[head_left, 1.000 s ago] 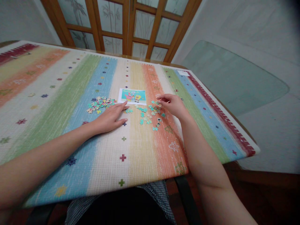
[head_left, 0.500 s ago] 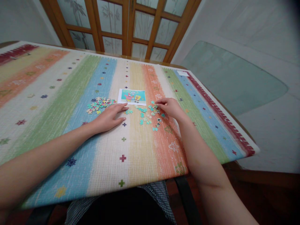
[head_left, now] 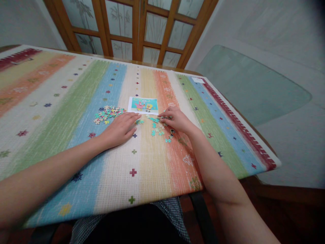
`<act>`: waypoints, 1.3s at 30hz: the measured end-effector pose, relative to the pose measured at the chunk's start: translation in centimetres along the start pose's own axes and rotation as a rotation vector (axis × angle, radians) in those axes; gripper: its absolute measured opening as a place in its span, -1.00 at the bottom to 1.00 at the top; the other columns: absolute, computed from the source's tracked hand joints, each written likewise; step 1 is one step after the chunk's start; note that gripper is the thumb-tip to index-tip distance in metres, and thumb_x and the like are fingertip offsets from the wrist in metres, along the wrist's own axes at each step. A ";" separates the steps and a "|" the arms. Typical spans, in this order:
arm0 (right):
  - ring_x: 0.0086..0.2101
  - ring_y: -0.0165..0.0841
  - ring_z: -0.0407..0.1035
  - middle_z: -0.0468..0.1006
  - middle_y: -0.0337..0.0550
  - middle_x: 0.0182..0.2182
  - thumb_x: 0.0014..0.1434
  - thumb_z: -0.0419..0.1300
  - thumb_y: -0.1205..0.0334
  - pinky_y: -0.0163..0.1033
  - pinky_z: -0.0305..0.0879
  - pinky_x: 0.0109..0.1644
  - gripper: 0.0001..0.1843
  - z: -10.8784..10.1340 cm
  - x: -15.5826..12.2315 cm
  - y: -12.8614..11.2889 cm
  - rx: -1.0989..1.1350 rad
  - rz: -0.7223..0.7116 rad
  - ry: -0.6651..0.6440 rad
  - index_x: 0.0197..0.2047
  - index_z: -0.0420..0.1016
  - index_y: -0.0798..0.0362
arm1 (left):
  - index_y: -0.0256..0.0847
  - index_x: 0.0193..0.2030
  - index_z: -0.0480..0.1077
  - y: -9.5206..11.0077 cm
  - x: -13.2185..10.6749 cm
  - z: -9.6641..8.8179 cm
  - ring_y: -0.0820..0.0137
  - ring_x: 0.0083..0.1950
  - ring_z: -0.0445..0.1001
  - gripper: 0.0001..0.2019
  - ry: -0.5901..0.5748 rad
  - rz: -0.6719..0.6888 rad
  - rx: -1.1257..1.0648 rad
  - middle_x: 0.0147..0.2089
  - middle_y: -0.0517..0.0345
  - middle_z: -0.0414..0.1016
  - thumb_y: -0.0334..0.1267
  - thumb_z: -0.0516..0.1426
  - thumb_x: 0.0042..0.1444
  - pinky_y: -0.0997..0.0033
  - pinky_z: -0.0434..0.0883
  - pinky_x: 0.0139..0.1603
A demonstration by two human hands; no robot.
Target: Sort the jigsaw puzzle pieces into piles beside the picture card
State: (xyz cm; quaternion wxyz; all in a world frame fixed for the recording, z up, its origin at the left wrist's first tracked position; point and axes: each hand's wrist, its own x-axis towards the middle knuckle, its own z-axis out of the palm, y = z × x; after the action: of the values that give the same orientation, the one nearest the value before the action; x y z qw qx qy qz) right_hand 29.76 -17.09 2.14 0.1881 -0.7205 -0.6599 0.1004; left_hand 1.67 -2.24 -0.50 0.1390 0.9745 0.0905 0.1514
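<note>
My left hand [head_left: 120,131] rests on the tablecloth with its fingers stretched out, beside a small turquoise puzzle piece group [head_left: 140,121] near its fingertips. With thumb and fingers together, my right hand [head_left: 177,120] pinches a puzzle piece over the right-hand scatter; the piece is mostly hidden by the fingers. Turquoise joined-looking pieces [head_left: 153,119] lie just left of those fingertips, and several loose puzzle pieces [head_left: 158,131] are spread below. A printed cartoon picture [head_left: 144,105] lies flat beyond both hands.
A heap of mixed puzzle pieces [head_left: 106,114] sits left of the picture, behind my left hand. The striped tablecloth [head_left: 152,162] covers the table. A white label [head_left: 198,80] is at the far right corner. Wooden glazed doors [head_left: 137,34] stand behind the table.
My right hand has moved left from the right side of the scattered pieces to the turquoise pieces below the picture. My left hand has barely shifted.
</note>
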 end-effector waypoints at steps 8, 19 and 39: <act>-0.09 -0.20 0.39 0.51 -0.03 -0.16 0.25 0.34 0.25 -0.08 0.31 0.07 -0.85 -0.6 -0.4 -0.3 -0.018 -0.044 -0.069 -0.14 0.76 -0.07 | -0.29 0.43 0.21 -0.2 -0.1 0.4 0.09 0.44 0.28 -0.51 0.008 0.005 0.008 0.42 -0.20 0.33 -0.17 -0.03 0.44 -0.05 0.17 0.52; -0.24 -0.26 0.46 0.60 -0.04 -0.24 0.22 0.28 0.32 -0.12 0.36 -0.05 -0.84 -3.6 -1.6 1.0 -0.030 0.187 0.072 -0.21 0.73 0.03 | -0.23 0.44 0.20 -0.4 -0.1 0.5 0.10 0.44 0.28 -0.51 0.008 0.013 -0.010 0.42 -0.16 0.33 -0.18 -0.02 0.44 -0.07 0.20 0.51; -0.27 -0.30 0.47 0.68 -0.12 -0.27 0.16 0.30 0.34 -0.21 0.34 -0.15 -0.80 -3.2 -1.6 1.2 0.007 0.203 -0.182 -0.18 0.75 -0.02 | -0.27 0.34 0.39 -0.5 0.3 0.4 0.19 0.45 0.31 -0.55 -0.068 0.071 0.032 0.37 -0.05 0.46 -0.20 -0.09 0.47 0.01 0.19 0.52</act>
State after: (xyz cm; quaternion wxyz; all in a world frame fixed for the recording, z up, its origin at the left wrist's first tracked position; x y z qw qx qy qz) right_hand 31.96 -19.19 4.35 0.1188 -0.7708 -0.5976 0.1863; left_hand 1.97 -1.84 -0.92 0.1207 0.9838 0.0534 0.1213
